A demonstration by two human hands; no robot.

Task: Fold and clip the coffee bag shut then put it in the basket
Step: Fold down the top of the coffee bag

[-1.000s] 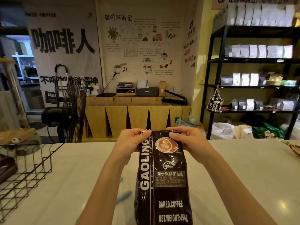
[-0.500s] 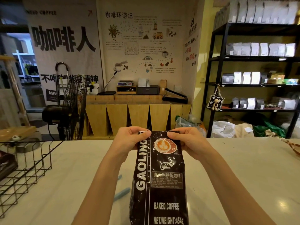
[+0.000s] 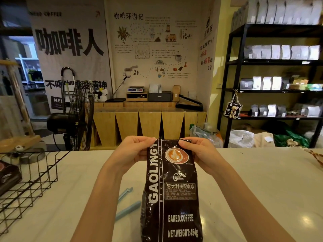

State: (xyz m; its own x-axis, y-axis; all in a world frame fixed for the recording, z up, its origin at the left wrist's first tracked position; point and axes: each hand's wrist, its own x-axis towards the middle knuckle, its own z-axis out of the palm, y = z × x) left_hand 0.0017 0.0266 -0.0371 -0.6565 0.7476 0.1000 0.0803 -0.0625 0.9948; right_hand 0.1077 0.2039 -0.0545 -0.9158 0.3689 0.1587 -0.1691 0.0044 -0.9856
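A tall black coffee bag [image 3: 172, 191] with white lettering stands upright in front of me on the white counter [image 3: 253, 180]. My left hand [image 3: 130, 153] pinches its top left corner and my right hand [image 3: 199, 152] pinches its top right corner, with the top edge folded down between them. A pale blue bag clip [image 3: 126, 207] lies on the counter behind my left forearm, partly hidden by it. A black wire basket [image 3: 29, 182] stands at the left edge of the counter with a dark package [image 3: 7, 177] inside.
Beyond the counter are a standing fan [image 3: 76, 112], a wooden bench with a scale and a heat sealer [image 3: 189, 103], and black shelves [image 3: 272, 88] with bagged goods on the right. A woven tray corner [image 3: 316, 158] shows at the far right of the counter.
The bag's top has been folded lower, so the bag stands shorter. Both hands have kept their grip on the top corners and moved slightly down with the fold.
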